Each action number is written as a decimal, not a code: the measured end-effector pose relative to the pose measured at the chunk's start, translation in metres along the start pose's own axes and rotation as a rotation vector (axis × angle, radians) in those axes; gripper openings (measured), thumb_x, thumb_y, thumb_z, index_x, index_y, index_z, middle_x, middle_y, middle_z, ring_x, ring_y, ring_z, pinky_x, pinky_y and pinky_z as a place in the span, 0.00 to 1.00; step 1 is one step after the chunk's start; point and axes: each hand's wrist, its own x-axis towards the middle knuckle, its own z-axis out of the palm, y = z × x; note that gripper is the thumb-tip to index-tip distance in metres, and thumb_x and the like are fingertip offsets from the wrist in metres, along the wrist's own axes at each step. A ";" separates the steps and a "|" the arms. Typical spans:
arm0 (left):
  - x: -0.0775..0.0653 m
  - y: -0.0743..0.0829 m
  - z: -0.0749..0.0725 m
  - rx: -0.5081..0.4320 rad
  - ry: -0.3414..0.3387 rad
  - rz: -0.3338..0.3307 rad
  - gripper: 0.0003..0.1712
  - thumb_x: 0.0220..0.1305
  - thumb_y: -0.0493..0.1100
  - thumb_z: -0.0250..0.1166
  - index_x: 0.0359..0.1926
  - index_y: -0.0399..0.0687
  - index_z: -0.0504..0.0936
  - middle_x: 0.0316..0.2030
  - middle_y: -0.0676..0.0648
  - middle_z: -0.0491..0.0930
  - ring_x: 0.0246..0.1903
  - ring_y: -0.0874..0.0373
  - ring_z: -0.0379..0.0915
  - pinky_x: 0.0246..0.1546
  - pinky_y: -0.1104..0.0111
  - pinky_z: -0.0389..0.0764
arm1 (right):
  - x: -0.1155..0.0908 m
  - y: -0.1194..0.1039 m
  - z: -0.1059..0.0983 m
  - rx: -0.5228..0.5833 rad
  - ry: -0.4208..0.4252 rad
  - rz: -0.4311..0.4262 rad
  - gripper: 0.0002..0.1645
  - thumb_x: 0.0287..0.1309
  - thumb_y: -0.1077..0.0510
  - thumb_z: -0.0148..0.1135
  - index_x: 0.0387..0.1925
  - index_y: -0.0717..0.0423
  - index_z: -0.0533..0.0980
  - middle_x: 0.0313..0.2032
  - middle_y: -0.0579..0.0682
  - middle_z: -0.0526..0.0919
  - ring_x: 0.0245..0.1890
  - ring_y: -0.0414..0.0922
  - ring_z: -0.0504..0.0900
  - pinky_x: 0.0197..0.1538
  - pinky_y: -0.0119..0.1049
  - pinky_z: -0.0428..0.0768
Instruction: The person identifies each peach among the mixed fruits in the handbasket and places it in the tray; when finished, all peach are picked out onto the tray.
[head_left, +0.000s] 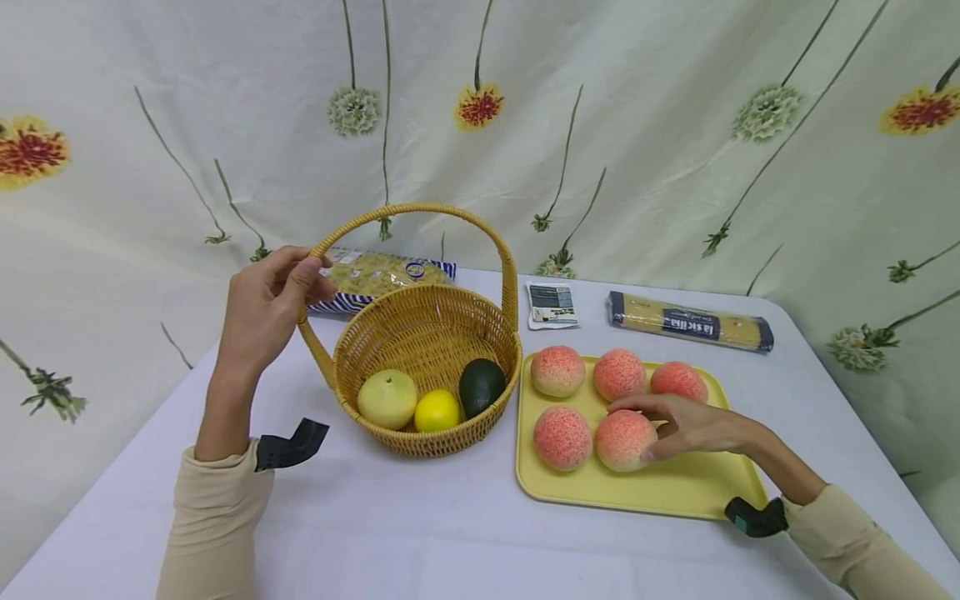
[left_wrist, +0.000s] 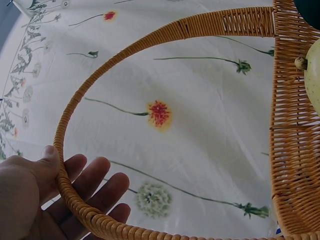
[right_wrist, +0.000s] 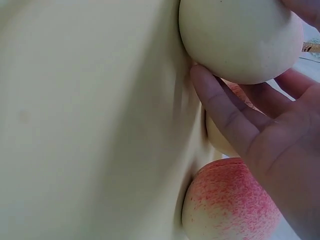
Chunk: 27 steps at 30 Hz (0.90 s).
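My left hand (head_left: 262,308) holds the arched handle (left_wrist: 95,75) of a woven basket (head_left: 427,327) on its left side, thumb and fingers about the wicker. Inside the basket lie a pale green round fruit (head_left: 387,399), a yellow lemon (head_left: 437,411) and a dark green avocado (head_left: 482,387). Over at the yellow tray (head_left: 675,492), my right hand (head_left: 697,423) grips a pink-and-cream peach (head_left: 624,442) in the front row, thumb on the near side and fingers on the far side. Beside it sits another front peach (head_left: 562,437); three more peaches (head_left: 618,374) line the back.
Behind the basket lies a bag of pasta (head_left: 382,273) with blue-striped ends. A small white packet (head_left: 552,305) and a pack of spaghetti (head_left: 690,322) lie beyond the tray. A flowered cloth (head_left: 480,158) hangs behind the white-covered table (head_left: 420,533).
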 end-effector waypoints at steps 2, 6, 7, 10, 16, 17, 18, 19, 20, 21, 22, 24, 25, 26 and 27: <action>0.000 0.000 0.000 0.003 -0.001 -0.003 0.18 0.71 0.51 0.54 0.46 0.42 0.80 0.26 0.55 0.82 0.30 0.69 0.78 0.31 0.81 0.76 | 0.000 -0.001 0.000 0.001 -0.002 -0.002 0.37 0.53 0.56 0.65 0.65 0.57 0.65 0.61 0.59 0.70 0.52 0.39 0.75 0.51 0.37 0.76; 0.000 0.001 0.000 -0.002 -0.003 -0.002 0.18 0.71 0.51 0.54 0.46 0.42 0.80 0.26 0.54 0.82 0.30 0.68 0.78 0.31 0.81 0.76 | 0.000 -0.001 0.001 -0.003 0.004 -0.010 0.37 0.53 0.56 0.66 0.65 0.57 0.65 0.61 0.59 0.70 0.52 0.38 0.75 0.51 0.37 0.76; 0.000 0.001 0.000 -0.002 -0.004 -0.001 0.18 0.71 0.51 0.54 0.46 0.42 0.81 0.26 0.54 0.82 0.30 0.68 0.78 0.31 0.81 0.76 | -0.001 -0.001 0.001 -0.002 0.006 -0.016 0.37 0.53 0.57 0.66 0.65 0.57 0.65 0.61 0.59 0.70 0.52 0.38 0.75 0.52 0.37 0.76; 0.000 0.001 0.000 -0.001 -0.004 0.000 0.18 0.71 0.51 0.54 0.46 0.42 0.81 0.26 0.53 0.82 0.30 0.69 0.78 0.31 0.81 0.76 | -0.001 -0.001 0.001 0.004 0.007 -0.022 0.37 0.54 0.57 0.66 0.65 0.57 0.65 0.61 0.59 0.70 0.53 0.37 0.75 0.52 0.36 0.76; 0.000 0.001 0.000 0.006 -0.005 -0.005 0.19 0.71 0.51 0.54 0.46 0.41 0.80 0.26 0.54 0.82 0.30 0.69 0.78 0.31 0.81 0.76 | -0.001 0.000 0.002 0.018 0.006 -0.022 0.37 0.53 0.57 0.65 0.65 0.58 0.65 0.62 0.60 0.69 0.53 0.37 0.74 0.52 0.37 0.76; 0.000 0.001 0.000 0.004 -0.005 -0.005 0.19 0.71 0.51 0.54 0.46 0.41 0.80 0.26 0.54 0.82 0.30 0.69 0.78 0.31 0.81 0.76 | -0.001 0.000 0.002 0.020 0.007 -0.024 0.37 0.53 0.57 0.65 0.65 0.58 0.65 0.62 0.60 0.69 0.53 0.37 0.74 0.52 0.37 0.76; 0.000 0.001 0.000 0.002 -0.005 -0.006 0.19 0.71 0.51 0.54 0.46 0.41 0.80 0.26 0.54 0.82 0.30 0.69 0.78 0.31 0.81 0.76 | -0.001 0.000 0.002 0.023 0.006 -0.026 0.37 0.53 0.57 0.65 0.65 0.58 0.65 0.62 0.60 0.69 0.54 0.37 0.74 0.53 0.37 0.76; 0.000 0.001 0.000 0.000 -0.005 -0.006 0.18 0.71 0.51 0.54 0.46 0.41 0.80 0.26 0.54 0.82 0.30 0.69 0.78 0.31 0.81 0.76 | -0.001 0.000 0.002 0.027 0.005 -0.029 0.37 0.53 0.58 0.65 0.65 0.58 0.65 0.61 0.60 0.69 0.54 0.37 0.74 0.53 0.37 0.76; 0.000 0.001 0.000 -0.001 -0.005 -0.006 0.18 0.71 0.51 0.54 0.46 0.41 0.80 0.26 0.54 0.82 0.30 0.69 0.78 0.31 0.81 0.76 | -0.001 0.000 0.002 0.031 0.005 -0.032 0.36 0.54 0.58 0.65 0.64 0.58 0.65 0.61 0.60 0.69 0.54 0.37 0.74 0.53 0.37 0.76; 0.000 0.001 0.000 -0.002 -0.005 -0.006 0.18 0.71 0.51 0.54 0.46 0.41 0.80 0.26 0.54 0.82 0.30 0.69 0.78 0.31 0.81 0.76 | -0.001 0.001 0.002 0.034 0.005 -0.036 0.36 0.54 0.58 0.65 0.64 0.58 0.65 0.61 0.60 0.69 0.54 0.37 0.74 0.53 0.37 0.76; 0.000 0.001 0.000 -0.004 -0.003 -0.005 0.18 0.71 0.51 0.54 0.46 0.41 0.80 0.26 0.54 0.82 0.30 0.69 0.78 0.31 0.81 0.76 | -0.001 0.001 0.002 0.037 0.005 -0.040 0.36 0.54 0.58 0.65 0.64 0.58 0.65 0.61 0.59 0.69 0.54 0.37 0.74 0.53 0.37 0.76; 0.000 0.001 0.000 -0.007 -0.003 -0.005 0.18 0.71 0.50 0.54 0.46 0.41 0.80 0.26 0.53 0.82 0.30 0.69 0.78 0.31 0.81 0.76 | -0.001 0.001 0.002 0.044 0.004 -0.045 0.35 0.54 0.58 0.65 0.63 0.57 0.66 0.60 0.59 0.69 0.54 0.37 0.74 0.53 0.37 0.76; 0.000 0.001 0.001 -0.007 -0.002 -0.004 0.18 0.71 0.50 0.54 0.46 0.40 0.80 0.26 0.53 0.82 0.30 0.69 0.78 0.31 0.81 0.76 | -0.001 0.001 0.002 0.045 0.004 -0.047 0.35 0.54 0.59 0.65 0.63 0.57 0.66 0.60 0.59 0.69 0.54 0.37 0.74 0.53 0.37 0.76; 0.000 0.001 0.001 -0.007 -0.002 -0.004 0.18 0.71 0.50 0.54 0.46 0.40 0.80 0.26 0.53 0.82 0.30 0.69 0.78 0.31 0.81 0.76 | -0.001 0.002 0.002 0.045 0.006 -0.048 0.35 0.54 0.59 0.65 0.63 0.57 0.66 0.60 0.59 0.69 0.54 0.37 0.74 0.52 0.37 0.76; 0.000 0.001 0.001 -0.007 -0.002 -0.004 0.18 0.71 0.50 0.54 0.46 0.40 0.80 0.26 0.53 0.82 0.30 0.69 0.78 0.31 0.81 0.76 | -0.001 0.002 0.002 0.043 0.007 -0.049 0.34 0.54 0.59 0.65 0.63 0.57 0.66 0.60 0.59 0.69 0.54 0.37 0.74 0.52 0.37 0.76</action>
